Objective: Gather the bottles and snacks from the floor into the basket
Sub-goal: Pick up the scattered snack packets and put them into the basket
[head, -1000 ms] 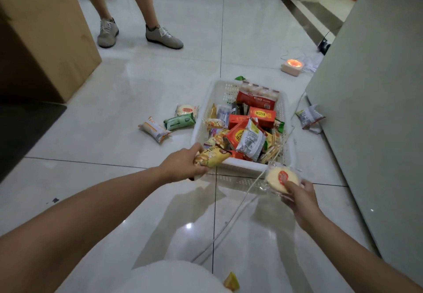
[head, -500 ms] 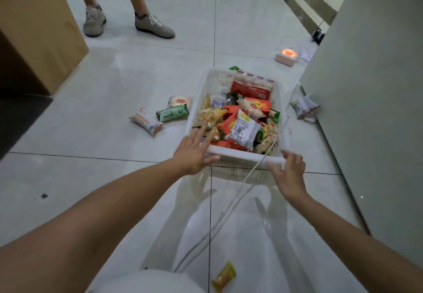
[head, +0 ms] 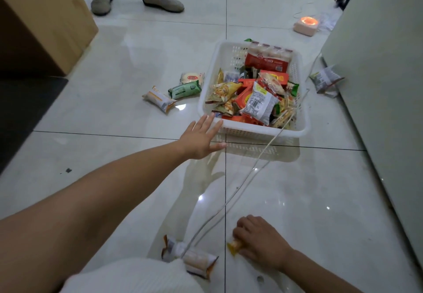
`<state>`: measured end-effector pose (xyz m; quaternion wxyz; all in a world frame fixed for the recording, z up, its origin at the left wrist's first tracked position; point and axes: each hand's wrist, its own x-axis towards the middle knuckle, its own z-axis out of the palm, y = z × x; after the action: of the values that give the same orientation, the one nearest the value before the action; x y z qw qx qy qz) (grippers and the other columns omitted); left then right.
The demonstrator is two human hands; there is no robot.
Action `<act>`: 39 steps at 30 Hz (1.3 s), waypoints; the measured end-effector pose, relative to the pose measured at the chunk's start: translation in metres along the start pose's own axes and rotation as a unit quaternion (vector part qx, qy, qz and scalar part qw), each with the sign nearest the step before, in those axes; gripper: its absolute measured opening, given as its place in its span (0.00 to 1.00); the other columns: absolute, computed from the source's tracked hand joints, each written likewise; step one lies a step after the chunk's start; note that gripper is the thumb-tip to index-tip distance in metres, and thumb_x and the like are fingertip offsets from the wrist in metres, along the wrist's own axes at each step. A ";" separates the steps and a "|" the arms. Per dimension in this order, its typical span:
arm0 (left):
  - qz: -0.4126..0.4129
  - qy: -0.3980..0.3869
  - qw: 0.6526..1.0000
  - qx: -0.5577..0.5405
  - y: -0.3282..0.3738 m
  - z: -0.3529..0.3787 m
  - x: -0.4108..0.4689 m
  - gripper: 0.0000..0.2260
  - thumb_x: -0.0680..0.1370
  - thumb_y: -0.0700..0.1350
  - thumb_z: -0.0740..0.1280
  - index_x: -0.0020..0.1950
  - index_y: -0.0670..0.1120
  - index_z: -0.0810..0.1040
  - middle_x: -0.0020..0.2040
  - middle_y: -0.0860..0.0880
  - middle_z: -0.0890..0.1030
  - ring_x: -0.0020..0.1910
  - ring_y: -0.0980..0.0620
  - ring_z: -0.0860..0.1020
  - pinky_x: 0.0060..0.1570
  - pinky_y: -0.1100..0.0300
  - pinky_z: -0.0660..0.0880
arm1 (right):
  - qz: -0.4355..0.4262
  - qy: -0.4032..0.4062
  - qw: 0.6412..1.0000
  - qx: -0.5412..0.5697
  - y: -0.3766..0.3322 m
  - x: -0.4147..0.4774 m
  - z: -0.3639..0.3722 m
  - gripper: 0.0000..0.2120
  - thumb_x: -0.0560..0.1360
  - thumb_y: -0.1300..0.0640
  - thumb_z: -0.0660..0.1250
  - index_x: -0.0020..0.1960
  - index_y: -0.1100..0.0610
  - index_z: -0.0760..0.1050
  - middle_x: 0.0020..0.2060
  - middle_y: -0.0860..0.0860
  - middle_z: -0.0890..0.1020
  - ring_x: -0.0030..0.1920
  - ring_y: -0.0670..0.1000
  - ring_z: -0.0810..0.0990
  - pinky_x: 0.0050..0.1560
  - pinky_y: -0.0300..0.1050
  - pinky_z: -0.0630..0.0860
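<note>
The right hand (head: 261,240) curls down over a yellow snack packet (head: 234,245) on the floor (head: 320,201) close to the person, its fingers clamped round it, apparently to lift it. The left hand (head: 200,138) reaches forward, fingers straight and spread, at the near left corner of the white basket (head: 258,129), perhaps to steady it; contact is unclear. The basket is already heaped. A green packet (head: 185,89) and two others lie just to its left, and a silver packet (head: 325,79) lies by the grey wall (head: 389,86).
</note>
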<state>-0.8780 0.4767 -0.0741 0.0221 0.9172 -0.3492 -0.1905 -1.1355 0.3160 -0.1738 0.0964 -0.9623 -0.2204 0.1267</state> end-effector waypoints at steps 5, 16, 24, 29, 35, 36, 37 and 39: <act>0.004 0.002 1.000 0.014 -0.002 -0.002 -0.002 0.33 0.79 0.65 0.49 0.78 0.53 0.39 0.78 0.48 0.36 0.77 0.48 0.38 0.74 0.47 0.41 | 0.077 0.091 0.993 -0.018 0.024 0.005 -0.002 0.08 0.70 0.43 0.61 0.42 0.46 0.70 0.38 0.42 0.75 0.38 0.44 0.71 0.41 0.39 0.61; 0.005 -0.013 1.000 0.024 -0.002 -0.005 0.001 0.34 0.78 0.65 0.49 0.78 0.53 0.39 0.78 0.48 0.36 0.77 0.48 0.38 0.75 0.47 0.41 | 0.062 0.304 0.930 -0.197 0.112 0.027 -0.161 0.11 0.77 0.50 0.57 0.50 0.58 0.70 0.42 0.57 0.78 0.44 0.56 0.71 0.49 0.48 0.66; 0.017 -0.014 0.999 0.049 -0.003 -0.011 -0.004 0.34 0.78 0.65 0.50 0.78 0.53 0.39 0.78 0.48 0.38 0.77 0.48 0.39 0.75 0.46 0.42 | 0.296 0.237 0.917 -0.121 0.135 0.106 -0.250 0.38 0.76 0.37 0.57 0.77 0.57 0.48 0.74 0.58 0.56 0.74 0.57 0.52 0.74 0.59 0.42; 0.015 0.019 0.999 0.042 -0.020 -0.001 -0.028 0.35 0.78 0.65 0.52 0.78 0.54 0.38 0.78 0.48 0.36 0.77 0.48 0.38 0.75 0.48 0.41 | 0.233 0.133 0.951 -0.151 0.122 0.100 -0.211 0.46 0.68 0.26 0.35 0.77 0.54 0.47 0.77 0.55 0.52 0.76 0.55 0.47 0.73 0.58 0.36; 0.035 -0.058 0.994 0.082 -0.057 0.042 -0.077 0.39 0.72 0.72 0.47 0.76 0.57 0.35 0.77 0.48 0.34 0.77 0.48 0.36 0.76 0.48 0.40 | 0.176 0.050 0.960 -0.213 0.132 0.094 -0.191 0.49 0.67 0.27 0.22 0.77 0.52 0.48 0.77 0.54 0.51 0.76 0.52 0.43 0.73 0.58 0.33; 0.030 -0.070 0.995 0.069 -0.061 0.050 -0.083 0.41 0.67 0.76 0.42 0.74 0.59 0.33 0.77 0.49 0.34 0.77 0.48 0.36 0.76 0.48 0.40 | 0.173 0.047 0.960 -0.217 0.134 0.093 -0.193 0.48 0.66 0.27 0.22 0.77 0.52 0.45 0.77 0.54 0.48 0.75 0.51 0.40 0.71 0.56 0.29; 0.025 -0.078 0.995 0.048 -0.063 0.057 -0.089 0.44 0.61 0.78 0.37 0.72 0.60 0.32 0.77 0.49 0.33 0.77 0.48 0.36 0.76 0.48 0.40 | 0.175 0.043 0.959 -0.218 0.137 0.092 -0.195 0.47 0.65 0.27 0.22 0.77 0.50 0.42 0.77 0.53 0.45 0.75 0.50 0.37 0.69 0.53 0.25; 0.026 -0.091 0.995 0.009 -0.061 0.069 -0.100 0.47 0.57 0.81 0.37 0.72 0.61 0.33 0.77 0.50 0.34 0.77 0.48 0.36 0.74 0.50 0.40 | 0.196 0.041 0.957 -0.211 0.141 0.090 -0.200 0.47 0.63 0.26 0.21 0.76 0.48 0.35 0.77 0.51 0.41 0.75 0.49 0.35 0.64 0.48 0.19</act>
<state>-0.9330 0.5941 -0.1157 -0.0131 0.8867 -0.3752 -0.2698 -0.9437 0.2059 -0.0359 -0.1263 -0.9895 -0.0447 0.0545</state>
